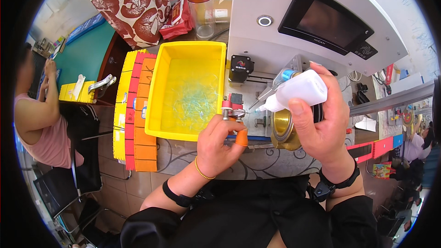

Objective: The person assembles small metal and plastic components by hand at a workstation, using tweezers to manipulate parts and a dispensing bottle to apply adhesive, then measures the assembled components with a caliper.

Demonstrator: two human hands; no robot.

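- Bottle (303, 90), white squeeze type, held tilted in the right hand (328, 131): grip closed around its body, nozzle pointing down and left. Opaque wall; contents cannot be seen.
- Nozzle tip is just right of a small red-and-metal fixture (234, 103); contact cannot be told.
- Left hand (217, 144) is at the fixture's near side, thumb and forefinger drawn close together, an orange finger cover (241, 138) on one digit. Whether this grip holds anything: cannot tell.
- Bin (183, 66), yellow, rectangular, open-topped, on the table (177, 156) left of the fixture. Contents: loose tangle of thin, clear to pale-green strands (195, 103) across its floor.
- Brass-coloured round part (284, 131) sits below the bottle, partly hidden by the right hand.
- Jar (205, 16), clear with reddish lid, stands behind the bin.
- Bag (133, 7), white with dark-red print, stands left of the jar; contents hidden.
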